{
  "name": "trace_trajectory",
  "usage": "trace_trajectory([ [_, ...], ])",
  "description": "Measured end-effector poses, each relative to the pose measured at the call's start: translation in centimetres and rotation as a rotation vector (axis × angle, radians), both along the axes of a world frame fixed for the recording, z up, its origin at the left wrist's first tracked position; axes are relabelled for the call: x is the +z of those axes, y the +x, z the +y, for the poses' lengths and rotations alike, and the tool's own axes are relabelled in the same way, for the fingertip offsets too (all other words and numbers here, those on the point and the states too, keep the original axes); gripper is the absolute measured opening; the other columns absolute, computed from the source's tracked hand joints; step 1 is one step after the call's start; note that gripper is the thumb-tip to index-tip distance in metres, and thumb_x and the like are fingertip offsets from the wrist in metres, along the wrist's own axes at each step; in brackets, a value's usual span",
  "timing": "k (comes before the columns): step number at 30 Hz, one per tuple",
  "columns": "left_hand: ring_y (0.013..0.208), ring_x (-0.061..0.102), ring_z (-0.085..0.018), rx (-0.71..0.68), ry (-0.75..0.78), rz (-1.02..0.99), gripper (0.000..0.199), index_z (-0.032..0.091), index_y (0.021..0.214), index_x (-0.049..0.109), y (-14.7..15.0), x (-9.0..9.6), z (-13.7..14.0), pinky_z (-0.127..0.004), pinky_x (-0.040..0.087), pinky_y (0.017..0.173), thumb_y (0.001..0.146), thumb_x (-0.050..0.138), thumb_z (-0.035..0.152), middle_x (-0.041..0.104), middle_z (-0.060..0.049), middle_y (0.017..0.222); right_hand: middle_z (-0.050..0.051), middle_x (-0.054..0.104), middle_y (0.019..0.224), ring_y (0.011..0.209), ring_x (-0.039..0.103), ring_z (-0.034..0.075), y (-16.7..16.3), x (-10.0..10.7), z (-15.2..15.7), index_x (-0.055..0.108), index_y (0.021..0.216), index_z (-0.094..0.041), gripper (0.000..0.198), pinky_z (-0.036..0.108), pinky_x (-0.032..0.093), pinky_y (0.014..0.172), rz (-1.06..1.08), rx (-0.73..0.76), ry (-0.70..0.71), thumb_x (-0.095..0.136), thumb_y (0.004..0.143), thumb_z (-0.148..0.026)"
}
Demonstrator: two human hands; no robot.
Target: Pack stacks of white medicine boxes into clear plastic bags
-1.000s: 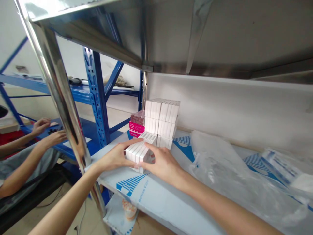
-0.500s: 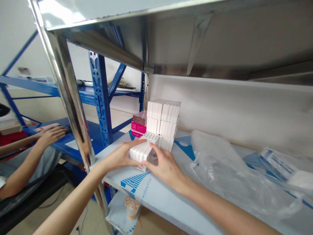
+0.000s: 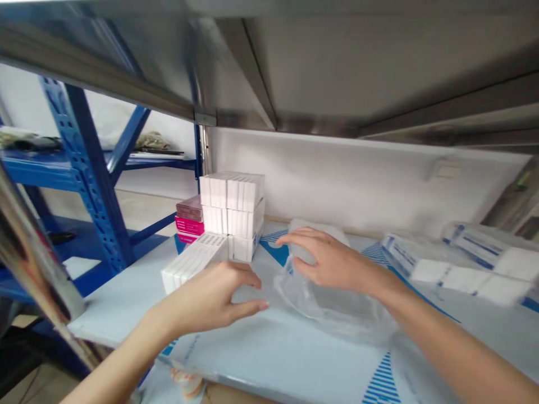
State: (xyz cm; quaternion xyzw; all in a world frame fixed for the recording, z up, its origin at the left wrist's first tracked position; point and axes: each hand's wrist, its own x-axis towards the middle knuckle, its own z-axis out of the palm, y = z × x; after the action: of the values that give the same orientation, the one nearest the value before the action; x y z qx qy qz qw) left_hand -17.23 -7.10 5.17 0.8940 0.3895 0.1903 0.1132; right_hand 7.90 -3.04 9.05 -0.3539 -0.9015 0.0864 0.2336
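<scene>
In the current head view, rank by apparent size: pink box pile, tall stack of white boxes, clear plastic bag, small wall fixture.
1. Clear plastic bag, though the right hand hides part
2. Tall stack of white boxes
3. Pink box pile
4. Small wall fixture

On the shelf [image 3: 269, 348], a box row [image 3: 189, 262] is set left of the left fingers [image 3: 247, 276], a box stack [image 3: 242, 216] behind; a bag [image 3: 332, 314] is spread below the right fingers [image 3: 301, 238], packs [image 3: 465, 278] laid farther right.
</scene>
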Motion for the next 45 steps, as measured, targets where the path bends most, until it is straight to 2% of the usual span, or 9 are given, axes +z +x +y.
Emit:
trace_trajectory([
  [3, 0.108, 0.067, -0.033, -0.022, -0.080, 0.029, 0.047, 0.022, 0.119, 0.070, 2.9, -1.4, 1.6, -0.045, 0.051, 0.096, 0.088, 0.060, 0.055, 0.071, -0.011, 0.117, 0.002, 0.051, 0.149, 0.138, 0.046, 0.026, 3.3, -1.0, 1.6, 0.048, 0.145, -0.033, 0.082, 0.046, 0.035, 0.116, -0.101, 0.099, -0.154, 0.064, 0.069, -0.007],
  [6, 0.113, 0.064, -0.031, -0.103, -0.135, -0.074, 0.052, 0.024, 0.129, 0.064, 5.0, -2.0, 2.9, -0.045, 0.049, 0.100, 0.085, 0.066, 0.052, 0.067, -0.010, 0.127, 0.002, 0.047, 0.153, 0.139, 0.045, 0.025, 5.3, -2.0, 2.0, 0.041, 0.149, -0.035, 0.090, 0.043, 0.035, 0.115, -0.104, 0.144, -0.169, 0.070, 0.068, -0.010],
  [10, 0.112, 0.063, -0.028, -0.198, -0.208, -0.319, 0.058, 0.027, 0.137, 0.055, 7.7, -1.1, 3.7, -0.046, 0.049, 0.101, 0.083, 0.071, 0.042, 0.063, -0.009, 0.133, 0.002, 0.072, 0.113, 0.102, 0.066, 0.021, 6.3, -2.1, 2.1, 0.063, 0.126, -0.027, 0.050, 0.035, 0.050, 0.093, -0.014, 0.149, -0.138, 0.066, 0.077, -0.017],
  [14, 0.124, 0.055, -0.025, -0.359, -0.266, -0.711, 0.048, 0.027, 0.134, 0.049, 10.6, -0.5, 5.1, -0.043, 0.047, 0.105, 0.089, 0.066, 0.032, 0.056, -0.010, 0.137, -0.004, 0.062, 0.071, 0.054, 0.057, 0.011, 7.7, -2.2, 2.8, 0.064, 0.104, -0.022, 0.023, 0.024, 0.047, 0.054, 0.315, 0.032, -0.323, 0.061, 0.081, -0.024],
  [20, 0.106, 0.059, -0.022, -0.343, -0.305, -0.728, 0.039, 0.020, 0.115, 0.059, 13.2, -1.8, 7.2, -0.037, 0.048, 0.094, 0.081, 0.076, 0.031, 0.062, -0.008, 0.115, -0.007, 0.057, 0.066, 0.052, 0.055, 0.012, 10.6, -3.4, 3.3, 0.052, 0.088, -0.024, 0.032, 0.025, 0.047, 0.050, 0.923, -0.092, -0.618, 0.075, 0.068, -0.035],
  [25, 0.085, 0.059, -0.018, -0.335, -0.453, -0.638, 0.020, 0.016, 0.084, 0.065, 13.8, -3.3, 7.5, -0.034, 0.046, 0.082, 0.086, 0.070, 0.035, 0.065, -0.005, 0.087, -0.004, 0.066, 0.075, 0.068, 0.064, 0.016, 13.4, -5.0, 3.4, 0.051, 0.084, -0.024, 0.034, 0.031, 0.052, 0.067, 1.060, -0.144, -0.820, 0.076, 0.062, -0.024],
  [33, 0.073, 0.060, -0.013, -0.259, -0.824, -0.991, 0.026, 0.020, 0.087, 0.059, 12.6, -4.5, 8.0, -0.025, 0.046, 0.070, 0.086, 0.071, 0.043, 0.063, 0.000, 0.079, -0.003, 0.057, 0.067, 0.065, 0.056, 0.015, 18.9, -5.6, 4.2, 0.050, 0.064, -0.022, 0.021, 0.029, 0.043, 0.064, 1.141, -0.100, -0.733, 0.063, 0.051, -0.011],
  [40, 0.070, 0.060, -0.015, -0.237, -0.828, -0.816, 0.031, 0.019, 0.081, 0.071, 12.1, -4.9, 7.8, -0.026, 0.047, 0.068, 0.072, 0.081, 0.047, 0.067, -0.001, 0.076, -0.002, 0.045, 0.061, 0.060, 0.047, 0.017, 21.0, -5.8, 3.6, 0.055, 0.070, -0.023, 0.016, 0.033, 0.040, 0.063, 1.189, -0.028, -0.746, 0.061, 0.056, -0.019],
  [45, 0.068, 0.052, -0.013, -0.303, -0.800, -0.820, 0.036, 0.018, 0.070, 0.063, 12.0, -4.7, 7.4, -0.024, 0.041, 0.064, 0.069, 0.080, 0.049, 0.059, 0.001, 0.070, -0.003, 0.041, 0.053, 0.060, 0.048, 0.016, 21.2, -6.4, 4.5, 0.060, 0.072, -0.023, 0.010, 0.029, 0.041, 0.061, 1.313, -0.024, -0.725, 0.067, 0.065, -0.025],
])
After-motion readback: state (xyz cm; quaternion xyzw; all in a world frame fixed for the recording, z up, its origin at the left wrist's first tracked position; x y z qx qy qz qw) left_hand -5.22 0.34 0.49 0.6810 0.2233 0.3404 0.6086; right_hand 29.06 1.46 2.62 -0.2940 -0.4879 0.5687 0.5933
